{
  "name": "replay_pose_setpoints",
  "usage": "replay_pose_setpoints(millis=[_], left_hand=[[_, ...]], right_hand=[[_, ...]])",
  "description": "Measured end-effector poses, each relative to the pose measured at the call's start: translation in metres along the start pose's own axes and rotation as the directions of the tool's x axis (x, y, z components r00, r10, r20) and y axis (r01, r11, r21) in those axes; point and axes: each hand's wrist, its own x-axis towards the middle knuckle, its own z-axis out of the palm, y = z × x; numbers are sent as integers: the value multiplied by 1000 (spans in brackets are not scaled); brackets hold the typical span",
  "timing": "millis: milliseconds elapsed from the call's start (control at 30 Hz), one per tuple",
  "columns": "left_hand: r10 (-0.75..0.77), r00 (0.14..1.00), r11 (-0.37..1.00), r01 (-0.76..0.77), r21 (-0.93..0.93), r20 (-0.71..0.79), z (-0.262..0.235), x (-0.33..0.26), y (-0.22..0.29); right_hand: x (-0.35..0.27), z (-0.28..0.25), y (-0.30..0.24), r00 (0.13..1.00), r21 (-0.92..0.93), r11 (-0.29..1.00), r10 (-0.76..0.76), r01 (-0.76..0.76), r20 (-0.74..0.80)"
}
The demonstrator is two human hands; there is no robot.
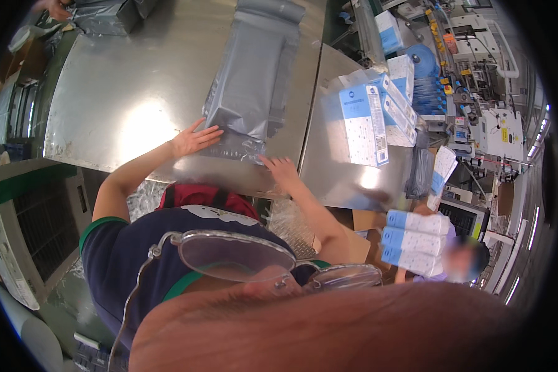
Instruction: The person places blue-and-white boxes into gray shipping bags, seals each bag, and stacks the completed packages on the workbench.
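A long grey plastic bag (248, 80) lies flat on the metal table, with a bulky, box-like shape under its film. Its near end runs out into thin, wrinkled clear film (232, 149). My left hand (195, 139) rests on the bag's near left corner, fingers spread and stretched out. At the near right corner, my right hand (280, 170) touches the film edge with its fingertips, fingers extended. No gripped object shows in either hand.
White-and-blue cartons (363, 127) stand on the adjoining metal table (332, 167). A person on the right carries several similar cartons (415, 242). At the far left, another person's hand (54, 8) is near grey packages (108, 17). Machinery (471, 130) lines the right side.
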Motion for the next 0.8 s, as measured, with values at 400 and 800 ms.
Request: replay_pose_setpoints(millis=[400, 800], left_hand=[[-891, 162, -243, 618, -747, 424, 53, 26, -26], [-526, 339, -671, 398, -626, 780, -3, 48, -73]], right_hand=[[85, 33, 35, 581, 755, 567, 752, -329, -312], [104, -21, 17, 958, 562, 781, 277, -270, 75]])
